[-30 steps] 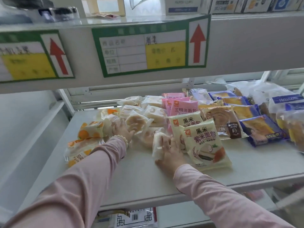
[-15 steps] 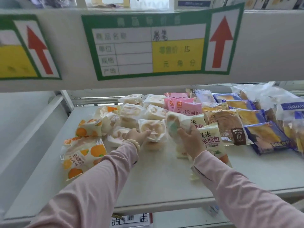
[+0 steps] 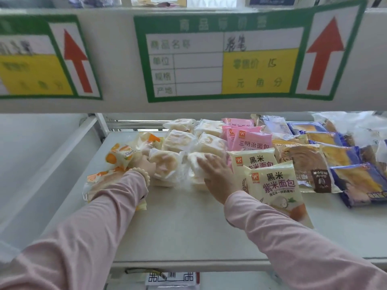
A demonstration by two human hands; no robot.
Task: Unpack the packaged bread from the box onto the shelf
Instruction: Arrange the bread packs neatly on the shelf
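Several white-wrapped bread packets lie in a cluster on the grey shelf. My right hand lies flat with spread fingers on top of the front right white packet. My left hand, a bead bracelet at its wrist, touches the left side of another white packet; its fingers are blurred. Both sleeves are pink. The box is not plainly in view.
Orange-print packets lie left of the cluster, and cream black-rice packets, pink packets, a brown swirl loaf and blue packets lie to its right. The upper shelf's edge with price labels hangs low overhead. A patterned carton shows below.
My right hand has set its white packet down among the cluster and now lies flat on it. My left hand has stayed by the neighbouring packet. The camera has moved closer.
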